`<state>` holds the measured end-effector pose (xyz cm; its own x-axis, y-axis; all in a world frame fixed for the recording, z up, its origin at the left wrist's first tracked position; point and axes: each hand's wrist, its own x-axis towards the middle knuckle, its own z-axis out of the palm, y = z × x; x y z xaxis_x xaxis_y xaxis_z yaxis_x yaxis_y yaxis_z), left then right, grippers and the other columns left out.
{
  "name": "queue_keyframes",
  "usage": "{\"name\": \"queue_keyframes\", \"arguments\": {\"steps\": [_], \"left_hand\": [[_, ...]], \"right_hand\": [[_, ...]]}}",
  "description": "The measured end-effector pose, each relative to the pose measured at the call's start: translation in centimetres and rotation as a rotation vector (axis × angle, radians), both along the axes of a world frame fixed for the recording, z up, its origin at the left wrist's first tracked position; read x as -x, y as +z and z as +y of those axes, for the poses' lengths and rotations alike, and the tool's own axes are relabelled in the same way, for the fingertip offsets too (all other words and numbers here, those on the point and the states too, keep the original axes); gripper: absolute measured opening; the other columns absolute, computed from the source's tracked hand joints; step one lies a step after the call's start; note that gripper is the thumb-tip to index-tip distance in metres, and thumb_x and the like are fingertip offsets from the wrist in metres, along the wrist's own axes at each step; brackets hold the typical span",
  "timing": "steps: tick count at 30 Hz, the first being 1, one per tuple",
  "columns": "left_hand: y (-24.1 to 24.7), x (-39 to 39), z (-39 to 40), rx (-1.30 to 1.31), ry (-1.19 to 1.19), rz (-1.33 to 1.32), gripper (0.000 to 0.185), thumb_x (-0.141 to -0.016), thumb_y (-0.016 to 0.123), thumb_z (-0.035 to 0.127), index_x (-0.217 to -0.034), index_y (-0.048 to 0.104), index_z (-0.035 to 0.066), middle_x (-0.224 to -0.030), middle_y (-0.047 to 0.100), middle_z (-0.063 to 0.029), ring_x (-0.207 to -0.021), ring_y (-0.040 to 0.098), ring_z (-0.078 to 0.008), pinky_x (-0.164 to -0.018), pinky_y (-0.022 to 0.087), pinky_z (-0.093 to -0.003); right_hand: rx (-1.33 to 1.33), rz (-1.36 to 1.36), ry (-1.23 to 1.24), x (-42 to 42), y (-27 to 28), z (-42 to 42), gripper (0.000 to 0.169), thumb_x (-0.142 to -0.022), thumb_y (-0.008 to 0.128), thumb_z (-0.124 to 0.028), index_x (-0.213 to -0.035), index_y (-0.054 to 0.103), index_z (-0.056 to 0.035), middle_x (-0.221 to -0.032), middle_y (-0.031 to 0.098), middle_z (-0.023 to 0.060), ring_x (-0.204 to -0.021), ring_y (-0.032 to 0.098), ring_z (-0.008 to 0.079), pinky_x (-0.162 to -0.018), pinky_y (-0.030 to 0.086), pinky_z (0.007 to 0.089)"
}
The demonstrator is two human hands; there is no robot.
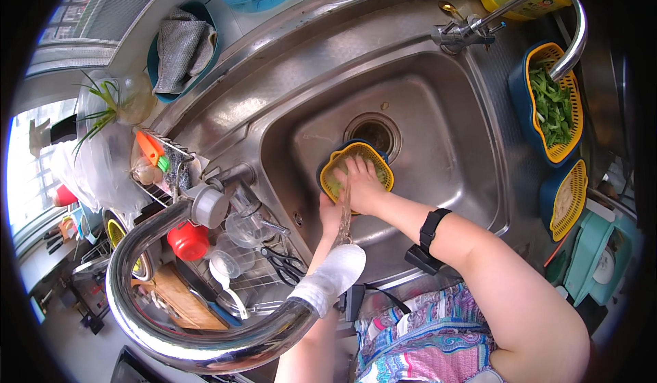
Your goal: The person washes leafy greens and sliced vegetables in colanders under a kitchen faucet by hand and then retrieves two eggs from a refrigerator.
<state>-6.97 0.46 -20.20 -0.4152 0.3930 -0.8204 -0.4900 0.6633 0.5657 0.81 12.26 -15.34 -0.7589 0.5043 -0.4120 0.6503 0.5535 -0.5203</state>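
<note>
A small yellow strainer basket point(392, 178) nested in a dark blue bowl point(321, 170) sits in the stainless steel sink, partly over the drain point(379, 129). Pale green contents lie in it under water; what they are is hard to make out. My left hand point(330, 215) grips the near left side of the nested pair, its fingers partly hidden. Inside the basket, my right hand point(362, 185) reaches down with fingers apart, touching the contents. Water point(345, 221) streams past both hands from a chrome faucet with a white spout head point(336, 275).
The thick faucet pipe point(154, 334) curves across the lower left. Scissors point(282, 266) and a red cup point(189, 240) rest on the left rack. Cut green vegetables fill a yellow basket point(575, 126) at right, below a second faucet point(577, 39). Another basket point(580, 188) holds pale food.
</note>
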Motion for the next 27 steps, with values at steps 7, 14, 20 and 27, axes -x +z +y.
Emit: {"name": "queue_keyframes", "arguments": {"steps": [7, 14, 20, 27], "left_hand": [[2.5, 0.2, 1.4, 0.045, 0.040, -0.103, 0.033, -0.099, 0.035, 0.010, -0.132, 0.037, 0.017, -0.129, 0.054, -0.0108, -0.107, 0.062, -0.0276, -0.076, 0.059, -0.0427], [4.5, -0.4, 2.9, 0.073, 0.066, -0.096, 0.037, -0.100, 0.034, 0.010, -0.136, 0.033, 0.017, -0.130, 0.052, -0.0109, -0.106, 0.062, -0.0264, -0.077, 0.058, -0.0406], [4.5, -0.8, 2.9, -0.057, 0.282, -0.174, 0.048, -0.087, 0.067, 0.014, -0.128, 0.043, 0.014, -0.117, 0.058, -0.0061, -0.099, 0.063, -0.0201, -0.071, 0.058, -0.0336], [5.4, -0.3, 3.1, 0.067, 0.125, -0.151, 0.046, -0.097, 0.033, 0.002, -0.140, 0.028, 0.018, -0.132, 0.049, -0.0130, -0.109, 0.061, -0.0289, -0.075, 0.060, -0.0399]], "right_hand": [[-0.123, -0.084, 0.204, -0.9, -1.1, 1.0, 0.059, -0.081, 0.061, -0.024, -0.137, 0.043, -0.0280, -0.134, 0.041, 0.0155, -0.121, 0.044, 0.0401, -0.094, 0.042, 0.0518], [0.073, -0.036, 0.030, 0.9, -0.1, 2.9, 0.040, -0.084, 0.053, -0.014, -0.124, 0.051, -0.0152, -0.121, 0.046, 0.0180, -0.113, 0.049, 0.0397, -0.088, 0.048, 0.0476], [-0.046, 0.065, 0.184, 0.7, 0.6, 0.4, 0.039, -0.087, 0.053, -0.019, -0.126, 0.054, -0.0172, -0.144, 0.035, 0.0181, -0.138, 0.024, 0.0397, -0.107, 0.022, 0.0622], [-0.198, 0.105, 0.388, -1.1, -0.8, 2.4, 0.037, -0.085, 0.056, -0.021, -0.121, 0.061, -0.0210, -0.145, 0.036, 0.0132, -0.137, 0.030, 0.0324, -0.109, 0.028, 0.0483]]}}
